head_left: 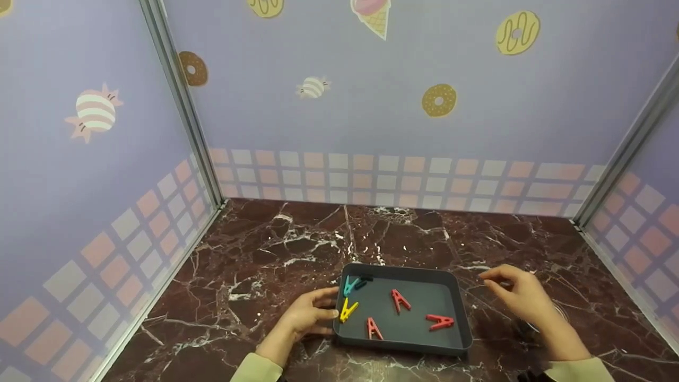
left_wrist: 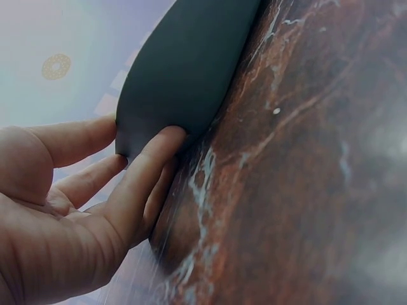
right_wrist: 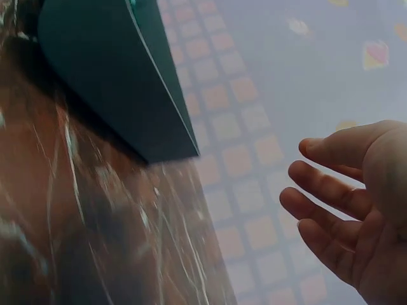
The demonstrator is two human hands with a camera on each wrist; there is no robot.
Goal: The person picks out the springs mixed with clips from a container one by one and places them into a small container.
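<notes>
A dark grey rectangular tray (head_left: 424,347) lies on the table. Inside it are a teal clothespin (head_left: 350,285), a dark clothespin (head_left: 362,283), a yellow clothespin (head_left: 347,310) and three red ones, including a middle red clothespin (head_left: 400,301), a front red clothespin (head_left: 373,329) and a right red clothespin (head_left: 440,321). My left hand (head_left: 310,314) holds the tray's left side, thumb at the rim and fingers against the outer wall (left_wrist: 184,70). To the right of the tray, my right hand (head_left: 522,297) hovers with loosely bent fingers and holds nothing, apart from the tray wall (right_wrist: 108,76).
A clear round container (head_left: 559,313) stands behind my right forearm, mostly hidden by it. The dark red marbled table (head_left: 254,265) ends at patterned lilac walls (head_left: 371,116) at the back and both sides.
</notes>
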